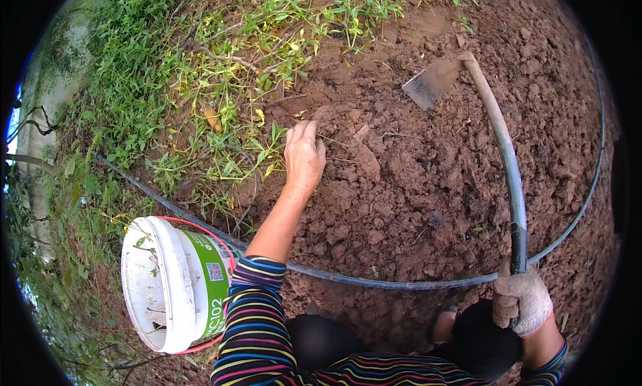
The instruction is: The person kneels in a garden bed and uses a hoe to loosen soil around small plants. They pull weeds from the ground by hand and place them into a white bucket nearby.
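My left hand [305, 153] is bare and reaches down to the edge between the weeds [225, 158] and the loose soil; its fingertips point away and are partly hidden, touching or just above a thin stem. My right hand [522, 298], in a pale knitted work glove, is closed around the lower end of a hoe's handle [506, 155]. The wooden handle has a dark grip section and curves in the fisheye view. At its far end the metal hoe blade [432, 81] rests on the brown soil [391, 185].
A white plastic bucket [183, 285] with a green label and pink-red handle lies tipped at the left, a few stems in its mouth. A dark hose [381, 284] crosses before my knees and curves up the right side. Dry twigs [233, 60] lie among the weeds.
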{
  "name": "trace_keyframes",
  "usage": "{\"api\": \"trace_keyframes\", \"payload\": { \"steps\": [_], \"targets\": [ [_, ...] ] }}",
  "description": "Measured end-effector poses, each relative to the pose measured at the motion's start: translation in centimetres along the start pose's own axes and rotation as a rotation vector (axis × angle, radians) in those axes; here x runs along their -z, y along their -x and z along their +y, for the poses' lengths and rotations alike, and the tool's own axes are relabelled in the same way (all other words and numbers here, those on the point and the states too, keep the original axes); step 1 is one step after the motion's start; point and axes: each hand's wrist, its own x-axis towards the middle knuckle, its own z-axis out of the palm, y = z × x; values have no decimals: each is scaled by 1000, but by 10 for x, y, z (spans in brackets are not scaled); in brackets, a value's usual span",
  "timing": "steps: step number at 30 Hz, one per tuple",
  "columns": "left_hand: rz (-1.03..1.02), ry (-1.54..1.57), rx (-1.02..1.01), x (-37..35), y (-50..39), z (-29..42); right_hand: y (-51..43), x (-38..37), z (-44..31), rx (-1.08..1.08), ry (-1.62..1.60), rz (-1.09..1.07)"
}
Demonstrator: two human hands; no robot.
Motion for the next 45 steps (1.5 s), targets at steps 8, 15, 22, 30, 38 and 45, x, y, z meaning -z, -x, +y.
{"api": "trace_keyframes", "payload": {
  "steps": [8, 15, 22, 30, 38, 45],
  "targets": [
    [-664, -412, 187, -64, -56, -112, -7, -4, -9, -90, 55, 48],
    [-348, -7, 319, -87, -72, -139, -9, -16, -12, -96, 101, 76],
    [-101, -38, 408, -105, -76, -136, -7, -14, -9, -99, 54, 76],
    [-34, 227, 741, -99, -77, -139, -7, -12, -9, -132, -9, 39],
    [222, 704, 964, -106, -78, -148, -3, -10, -8, -148, -16, 41],
    [-207, 1045, 806, -9, -127, -42, 5, -3, -1, -167, -81, -48]
  ]
}}
